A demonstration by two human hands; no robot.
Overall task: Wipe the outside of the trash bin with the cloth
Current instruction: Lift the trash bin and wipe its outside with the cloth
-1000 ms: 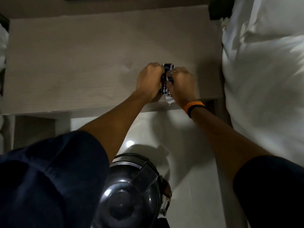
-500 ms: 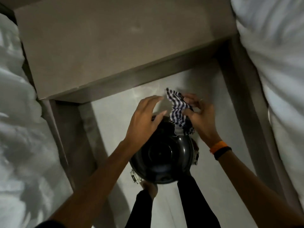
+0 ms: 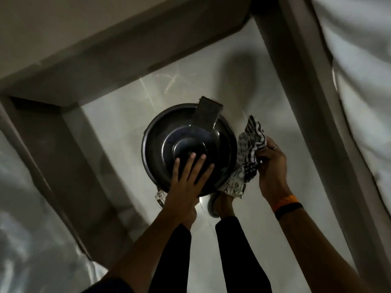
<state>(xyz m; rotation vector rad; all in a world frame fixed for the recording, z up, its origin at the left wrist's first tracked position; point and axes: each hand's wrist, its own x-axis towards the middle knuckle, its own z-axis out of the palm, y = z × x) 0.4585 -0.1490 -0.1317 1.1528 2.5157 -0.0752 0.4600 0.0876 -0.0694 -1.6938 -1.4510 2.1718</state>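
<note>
With the left hand [image 3: 186,176] lying flat and open on the bin [image 3: 188,149] lid, the right hand [image 3: 271,166] is gripping the bunched cloth [image 3: 250,149] against the bin's right side (wiping seemingly just starting, most of the outside remaining).

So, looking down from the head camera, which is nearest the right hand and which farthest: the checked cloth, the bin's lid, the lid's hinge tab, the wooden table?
1. Checked cloth: bunched in the right hand, beside the bin.
2. Bin's lid: just left of the cloth, left hand resting on it.
3. Hinge tab: at the lid's far edge.
4. Wooden table: beyond, upper left.
</note>
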